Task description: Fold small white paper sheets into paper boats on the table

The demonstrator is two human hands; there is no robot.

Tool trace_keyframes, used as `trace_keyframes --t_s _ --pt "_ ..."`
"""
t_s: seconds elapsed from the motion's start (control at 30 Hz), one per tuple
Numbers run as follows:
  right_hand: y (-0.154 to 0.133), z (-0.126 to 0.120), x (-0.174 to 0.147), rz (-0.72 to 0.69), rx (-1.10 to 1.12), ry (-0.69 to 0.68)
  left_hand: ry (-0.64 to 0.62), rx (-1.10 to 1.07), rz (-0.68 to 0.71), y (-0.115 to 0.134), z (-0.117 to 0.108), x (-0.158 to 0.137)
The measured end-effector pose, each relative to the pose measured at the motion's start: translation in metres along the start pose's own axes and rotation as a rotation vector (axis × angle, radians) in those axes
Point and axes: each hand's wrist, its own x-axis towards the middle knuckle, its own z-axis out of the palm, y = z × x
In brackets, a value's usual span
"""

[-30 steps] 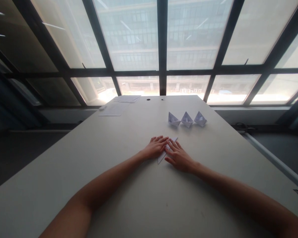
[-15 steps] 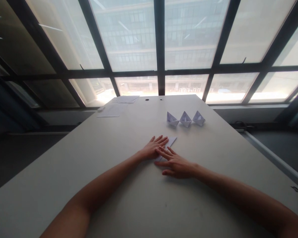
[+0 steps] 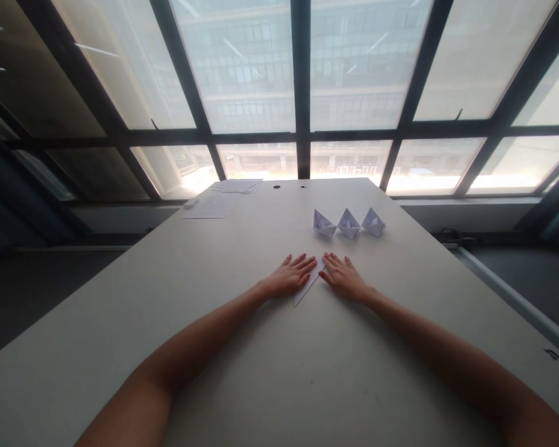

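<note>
A folded white sheet of paper (image 3: pixel 306 288) lies flat on the table, one long straight edge running slantwise from near to far right. My left hand (image 3: pixel 289 275) rests flat over its left part with fingers spread, hiding much of it. On the far right corner of the paper lie the fingertips of my right hand (image 3: pixel 342 277), the palm down and the fingers stretched out. Just beyond my hands stand three folded paper boats in a row: a left one (image 3: pixel 323 224), a middle one (image 3: pixel 348 223) and a right one (image 3: pixel 373 222).
Loose white sheets (image 3: pixel 205 207) lie at the table's far left. The white table (image 3: pixel 242 366) reaches to tall windows with dark frames (image 3: pixel 302 93). Two small dark holes are near its far edge. Dark cables (image 3: pixel 456 236) lie beyond its right side.
My right hand has moved away from me and to the right, from the paper's near corner to its far corner. My left hand has stayed put on the paper.
</note>
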Motion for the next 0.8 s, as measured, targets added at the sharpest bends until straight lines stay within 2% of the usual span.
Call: trace_keyframes --t_s 0.2,0.27,0.43,0.53,0.63,0.73,0.8 --pt "0.01 0.001 0.005 0.083 -0.019 0.024 -0.025 -0.032 0.004 0.0 -0.005 -0.001" --pt "0.01 0.002 0.003 0.091 -0.023 0.035 -0.023 -0.03 -0.076 -0.002 -0.005 -0.001" --pt "0.009 0.003 0.0 0.097 -0.016 0.027 0.003 0.0 -0.385 -0.011 0.004 0.002" --pt "0.009 0.004 0.0 0.12 -0.025 0.043 0.124 -0.01 -0.484 -0.017 0.007 0.005" --pt "0.008 0.005 -0.001 0.135 -0.021 0.053 0.343 -0.056 -0.527 -0.018 0.001 0.006" --pt "0.008 0.005 -0.001 0.139 0.0 0.063 0.53 -0.061 -0.42 -0.007 -0.01 0.004" --pt "0.008 0.005 -0.001 0.145 0.012 0.07 0.504 -0.065 -0.318 0.008 -0.015 0.002"
